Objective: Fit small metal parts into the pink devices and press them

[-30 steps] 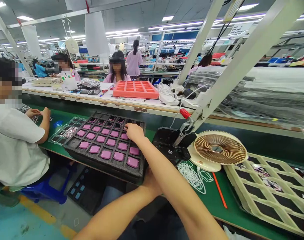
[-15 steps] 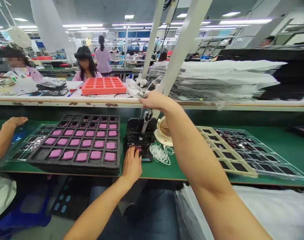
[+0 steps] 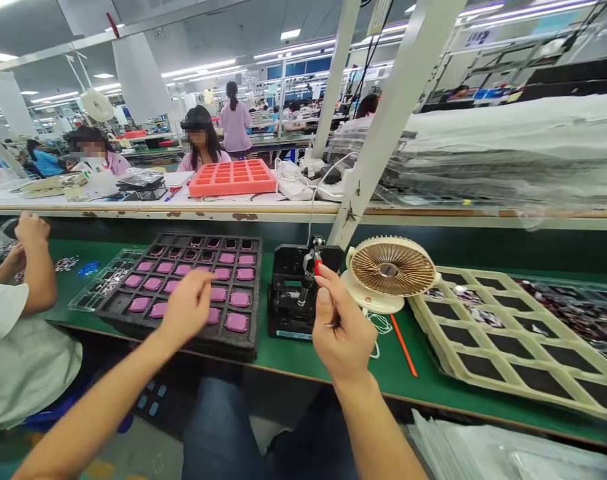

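Note:
My right hand (image 3: 346,327) is closed around the red-tipped lever (image 3: 318,267) of a small black clamp press (image 3: 283,293) on the green bench. My left hand (image 3: 188,303) hovers over a dark foam tray (image 3: 250,350), its fingers curled together; whatever they may hold is hidden. Pink watch-shaped pieces (image 3: 236,323) fill most of the tray's cells. In the back rows the pieces (image 3: 214,243) show black faces.
A beige desk fan (image 3: 388,270) stands right of the press, with an orange stick (image 3: 404,347) in front. Further right lies a cream compartment tray (image 3: 453,363). A red tray (image 3: 233,179) sits on the shelf. At far left a co-worker's hand (image 3: 32,230) is raised.
My right hand has come down and towards me, with the lever now lowered. My left hand has left the press and moved left over the foam tray. The view has shifted.

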`<state>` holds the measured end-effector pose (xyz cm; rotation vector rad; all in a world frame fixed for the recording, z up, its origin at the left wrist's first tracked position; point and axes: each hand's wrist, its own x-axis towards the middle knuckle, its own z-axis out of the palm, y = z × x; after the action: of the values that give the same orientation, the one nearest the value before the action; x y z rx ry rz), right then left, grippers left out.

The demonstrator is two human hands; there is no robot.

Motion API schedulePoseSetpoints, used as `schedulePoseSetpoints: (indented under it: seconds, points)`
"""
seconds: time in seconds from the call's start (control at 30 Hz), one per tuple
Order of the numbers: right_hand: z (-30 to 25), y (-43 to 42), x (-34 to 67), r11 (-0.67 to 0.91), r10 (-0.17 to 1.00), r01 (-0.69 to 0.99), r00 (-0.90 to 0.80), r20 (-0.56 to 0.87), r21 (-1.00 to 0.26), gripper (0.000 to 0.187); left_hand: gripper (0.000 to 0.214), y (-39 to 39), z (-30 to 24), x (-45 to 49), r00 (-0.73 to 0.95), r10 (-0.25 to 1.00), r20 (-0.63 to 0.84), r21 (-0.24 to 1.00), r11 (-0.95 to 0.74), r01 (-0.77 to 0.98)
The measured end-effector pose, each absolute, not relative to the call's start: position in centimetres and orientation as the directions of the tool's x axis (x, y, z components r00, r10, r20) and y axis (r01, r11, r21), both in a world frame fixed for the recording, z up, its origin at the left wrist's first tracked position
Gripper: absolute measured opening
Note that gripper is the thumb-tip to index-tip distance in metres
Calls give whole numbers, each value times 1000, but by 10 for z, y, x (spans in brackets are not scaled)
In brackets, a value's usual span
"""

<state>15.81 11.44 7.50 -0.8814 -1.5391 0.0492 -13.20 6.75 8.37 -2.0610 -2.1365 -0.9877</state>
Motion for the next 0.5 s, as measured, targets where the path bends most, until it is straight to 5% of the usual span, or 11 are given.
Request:
schedulePoseSetpoints:
  seconds: [0.13, 0.23, 0.33, 0.5]
  points:
    - [73, 109, 175, 604, 629, 370, 321, 708, -705, 22, 28, 166, 95, -175, -281, 926, 251, 376, 174, 910]
    - [60, 98, 192, 462, 832, -81, 385, 399, -883, 22, 39, 206, 86, -180, -343, 931, 124, 378, 275, 884]
    - [34, 85, 201, 214, 975, -486, 162, 153, -847, 31, 40, 223, 77, -174, -397, 916, 54, 449, 333, 829]
    - [-10, 65, 201, -92, 992, -687, 3, -129, -721, 51, 42, 223, 89, -180, -409, 912, -20, 711, 301, 635]
